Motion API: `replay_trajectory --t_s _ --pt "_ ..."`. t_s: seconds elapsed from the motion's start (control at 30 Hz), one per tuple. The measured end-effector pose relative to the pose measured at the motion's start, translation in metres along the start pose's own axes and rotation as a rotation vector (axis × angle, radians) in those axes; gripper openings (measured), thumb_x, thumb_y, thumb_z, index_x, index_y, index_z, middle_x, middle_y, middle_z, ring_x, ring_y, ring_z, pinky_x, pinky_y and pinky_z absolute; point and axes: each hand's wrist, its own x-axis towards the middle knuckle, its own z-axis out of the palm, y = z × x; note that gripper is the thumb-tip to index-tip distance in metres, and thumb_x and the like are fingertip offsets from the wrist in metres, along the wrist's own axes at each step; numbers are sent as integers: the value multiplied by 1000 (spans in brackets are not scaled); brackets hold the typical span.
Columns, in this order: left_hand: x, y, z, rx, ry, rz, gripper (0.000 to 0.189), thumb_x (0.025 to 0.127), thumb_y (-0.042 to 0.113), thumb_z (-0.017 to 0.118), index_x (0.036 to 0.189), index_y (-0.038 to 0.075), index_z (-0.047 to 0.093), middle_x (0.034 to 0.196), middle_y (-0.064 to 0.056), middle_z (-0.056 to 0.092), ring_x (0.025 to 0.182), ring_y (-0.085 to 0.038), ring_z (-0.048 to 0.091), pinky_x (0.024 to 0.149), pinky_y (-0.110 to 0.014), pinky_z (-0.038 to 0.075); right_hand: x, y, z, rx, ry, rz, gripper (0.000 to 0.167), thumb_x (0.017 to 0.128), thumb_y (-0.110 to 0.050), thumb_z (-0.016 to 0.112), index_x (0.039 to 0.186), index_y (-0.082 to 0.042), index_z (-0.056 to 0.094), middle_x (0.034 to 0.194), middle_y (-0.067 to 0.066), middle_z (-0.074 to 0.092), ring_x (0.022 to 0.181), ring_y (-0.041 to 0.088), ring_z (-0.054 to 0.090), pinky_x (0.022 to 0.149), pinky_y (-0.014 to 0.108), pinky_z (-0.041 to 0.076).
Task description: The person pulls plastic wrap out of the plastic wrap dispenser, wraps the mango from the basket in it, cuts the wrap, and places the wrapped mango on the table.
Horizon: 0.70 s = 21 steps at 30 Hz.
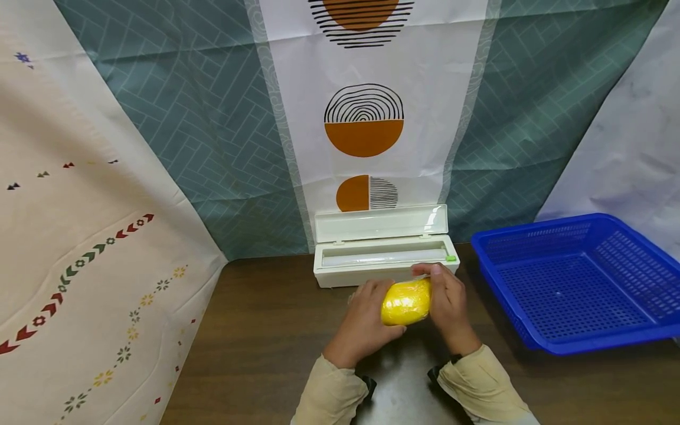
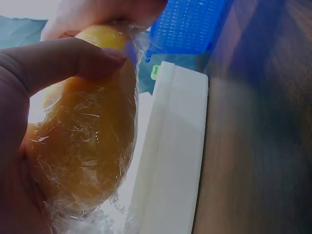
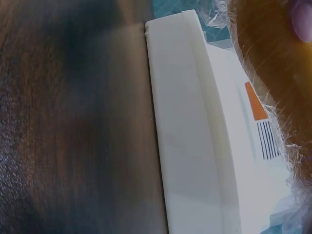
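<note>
A smooth, oblong yellow fruit (image 1: 406, 302) is wrapped in clear cling film, with loose, crumpled film at its end in the left wrist view. My left hand (image 1: 366, 321) grips it from the left, thumb (image 2: 92, 61) across its side. At the opposite end my right hand (image 1: 448, 307) holds it with bent fingers. Both hands are over the table, just in front of a white cling film dispenser (image 1: 340, 276). Its lid (image 1: 379, 223) stands up, and a film roll (image 1: 382, 258) lies inside. A green slider (image 1: 451, 258) sits at the dispenser's right end.
To the right stands a blue perforated plastic basket (image 1: 552, 342). A brown wooden table (image 1: 244, 330) lies under everything. Patterned cloth (image 1: 212, 118) hangs behind the dispenser, and a pale embroidered cloth (image 1: 79, 224) covers the left side.
</note>
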Motion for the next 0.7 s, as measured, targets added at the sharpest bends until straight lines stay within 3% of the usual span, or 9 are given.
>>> replay_trajectory --t_s 0.2,0.47,0.7 --pt "0 1 -2 17 17 10 78 75 28 91 142 9 56 131 -7 60 117 -25 54 97 -45 45 1 0 1 69 -27 116 41 112 -2 34 107 8 74 99 25 73 95 11 68 88 15 51" --pt "0 1 -3 24 25 15 79 74 28 91 142 9 56 132 -8 60 119 -25 54 99 -45 45 5 -6 0 198 -34 280 48 115 -17 33 109 15 70 100 33 70 93 10 70 88 18 54" --pt "0 2 -4 18 21 9 81 74 31 92 144 11 55 134 -7 59 121 -25 54 100 -46 44 7 -7 -2 284 -1 381 52 115 -25 37 111 17 67 94 13 75 89 16 71 83 22 57"
